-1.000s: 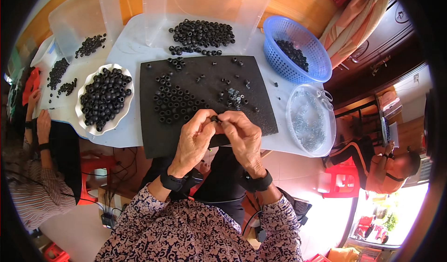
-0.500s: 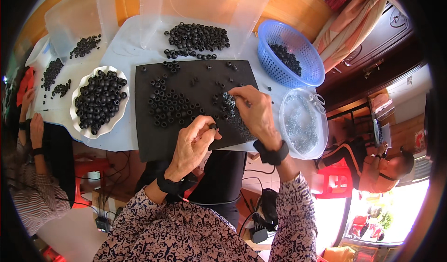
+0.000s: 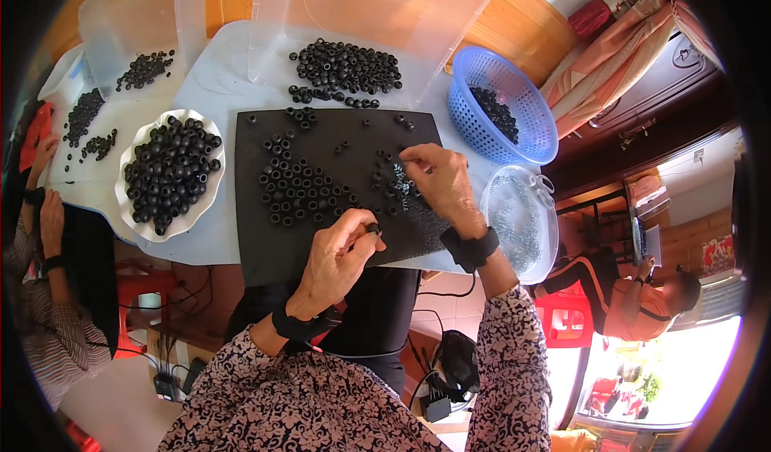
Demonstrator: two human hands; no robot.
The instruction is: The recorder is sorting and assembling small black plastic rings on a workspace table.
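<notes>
My left hand (image 3: pixel 333 257) is closed in a pinch on a small black ring-shaped bead (image 3: pixel 373 229), above the near edge of a black mat (image 3: pixel 261 263). The fingers of my right hand (image 3: pixel 440 180) are pinched together over the mat's right side; whatever they hold is too small to make out. Just below those fingertips lies a little heap of tiny clear pieces (image 3: pixel 401 187), with more scattered nearer me. Many black beads (image 3: pixel 297 187) with round holes stand on the mat left of my right hand.
A white scalloped dish (image 3: pixel 128 203) of black beads stands at left, a blue basket (image 3: pixel 502 106) at far right. Below the basket is a clear tub (image 3: pixel 550 235) with tiny clear pieces. More beads (image 3: pixel 345 66) lie behind the mat. Other people sit left and right.
The view has shifted slightly. My right fingertips have drawn a little up and away from the clear heap. My left hand still pinches the bead, slightly nearer me.
</notes>
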